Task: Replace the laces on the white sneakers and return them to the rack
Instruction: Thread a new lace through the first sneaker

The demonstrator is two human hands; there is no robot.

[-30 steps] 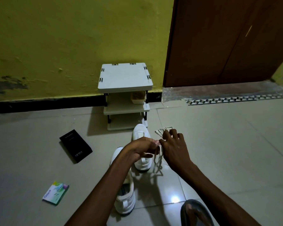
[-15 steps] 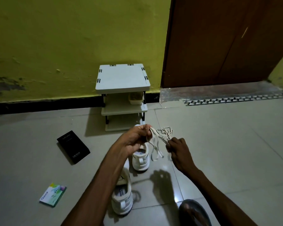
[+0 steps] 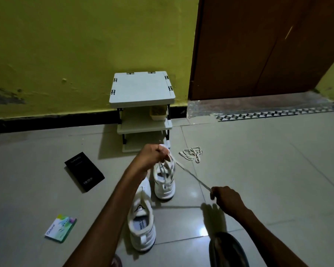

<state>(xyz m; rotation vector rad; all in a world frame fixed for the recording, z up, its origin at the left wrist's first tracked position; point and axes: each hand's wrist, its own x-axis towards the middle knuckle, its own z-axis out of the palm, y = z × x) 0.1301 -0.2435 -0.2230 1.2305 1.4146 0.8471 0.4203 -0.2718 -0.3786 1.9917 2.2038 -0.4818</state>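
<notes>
Tension has come into the lace (image 3: pixel 191 176): it now runs as one straight line between the two sets of fingers. The left hand (image 3: pixel 155 157) has its fingers clenched round the upper part, directly above the far sneaker (image 3: pixel 165 185). The right hand (image 3: pixel 227 200) pinches the other end, well apart from the left fingers and nearer the person. A slack part of the lace hangs from the left fingers down onto the far sneaker; whether it is threaded through any eyelet cannot be told. Half a second ago the right fingers were close to the left ones and the lace drooped between them in loose loops, and a second ago both hands met over that shoe. So the right hand has drawn away and pulled the loops out. That suggests a lace being straightened for threading, or drawn free of the shoe, with the lacing itself mostly still to do. The near sneaker (image 3: pixel 142 218) stands below the left forearm with its tongue open, and a loose lace (image 3: pixel 191 154) lies bunched on the floor (image 3: pixel 258 170) beyond the right fingers, as before. The rack (image 3: pixel 142 87) beyond the left fingers holds neither shoe yet
</notes>
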